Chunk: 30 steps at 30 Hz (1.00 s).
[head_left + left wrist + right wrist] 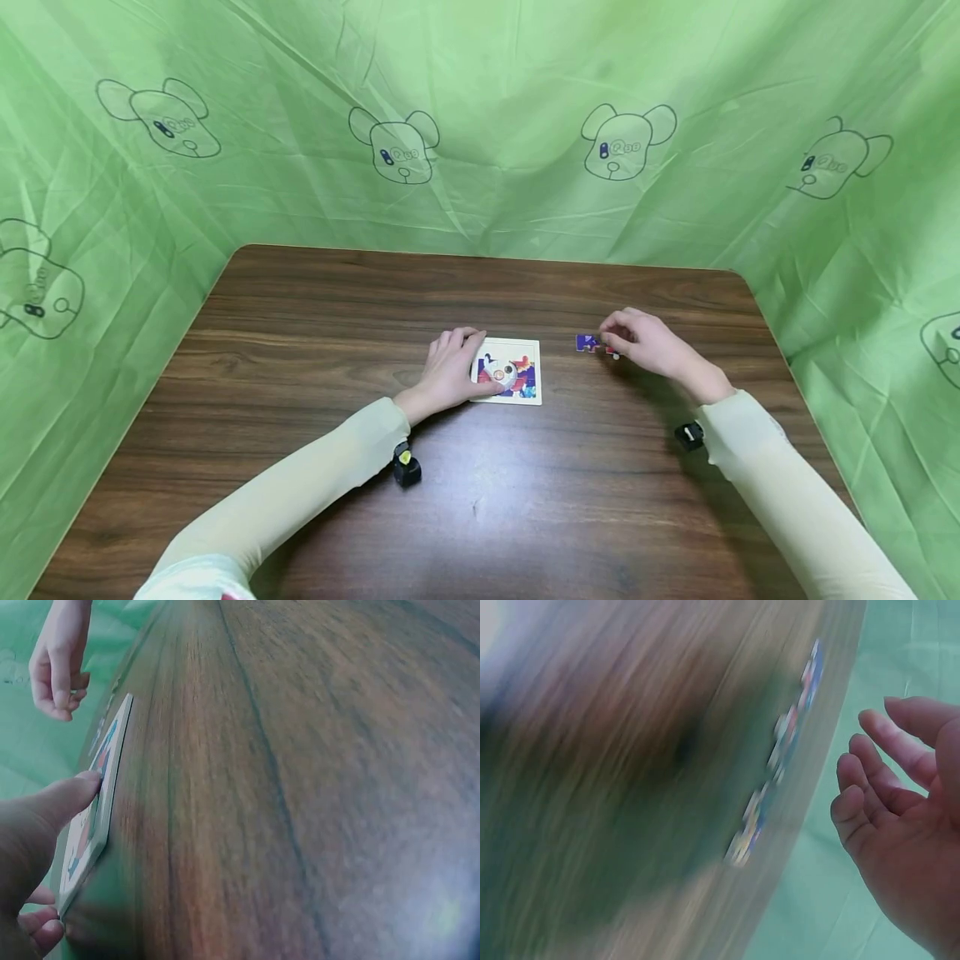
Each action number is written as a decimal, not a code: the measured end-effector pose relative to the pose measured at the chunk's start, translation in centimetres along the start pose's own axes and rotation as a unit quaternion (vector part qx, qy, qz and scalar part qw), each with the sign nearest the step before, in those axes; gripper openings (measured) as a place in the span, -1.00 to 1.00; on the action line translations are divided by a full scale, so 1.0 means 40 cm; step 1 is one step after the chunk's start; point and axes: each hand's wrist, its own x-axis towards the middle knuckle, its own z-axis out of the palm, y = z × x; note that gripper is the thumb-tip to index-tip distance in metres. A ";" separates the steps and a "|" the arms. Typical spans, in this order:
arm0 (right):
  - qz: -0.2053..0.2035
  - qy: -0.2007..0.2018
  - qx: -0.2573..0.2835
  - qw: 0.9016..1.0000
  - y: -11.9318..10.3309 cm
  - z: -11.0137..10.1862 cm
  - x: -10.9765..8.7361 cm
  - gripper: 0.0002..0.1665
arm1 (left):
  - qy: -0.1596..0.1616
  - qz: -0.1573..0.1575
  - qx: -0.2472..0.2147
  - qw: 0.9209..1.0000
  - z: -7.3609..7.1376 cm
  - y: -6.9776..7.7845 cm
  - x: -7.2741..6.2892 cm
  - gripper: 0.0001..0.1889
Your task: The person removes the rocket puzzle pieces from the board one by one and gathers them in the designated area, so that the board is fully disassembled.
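A small square jigsaw puzzle (525, 372) with a pale frame and a colourful cartoon picture lies on the table. My left hand (448, 371) grips its left side, the thumb (71, 796) over the picture and the other fingers at the far edge. Off to the puzzle's right, my right hand (651, 342) hovers over loose puzzle pieces (586, 342), partly covering them. In the right wrist view that hand (911, 802) has loosely bent fingers, and nothing shows between them. The loose pieces (786, 739) look blurred there.
A brown wood-grain table (360, 292) carries everything. Green cloth (510, 75) with printed bear-like heads hangs behind and at both sides. Each wrist wears a small black device (407, 468).
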 end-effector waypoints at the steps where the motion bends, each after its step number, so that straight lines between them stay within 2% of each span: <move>1: -0.004 -0.003 0.000 1.000 -0.010 0.005 0.004 -0.84 | -0.001 0.002 -0.006 1.000 0.000 -0.002 -0.001 0.10; 7: -0.034 -0.030 -0.003 0.999 -0.067 0.042 0.037 -0.84 | 0.001 0.007 -0.024 1.000 0.001 -0.008 -0.006 0.07; 15: -0.092 -0.047 0.012 0.995 -0.140 0.097 0.085 -0.84 | 0.004 0.009 -0.017 1.000 0.001 -0.010 -0.005 0.05; 24: -0.119 -0.081 0.030 0.989 -0.204 0.150 0.130 -0.71 | 0.002 0.007 -0.012 1.000 0.003 -0.012 -0.004 0.04; 30: -0.120 -0.093 0.050 0.987 -0.228 0.185 0.146 -0.65 | 0.005 0.009 -0.009 1.000 0.003 -0.012 -0.003 0.03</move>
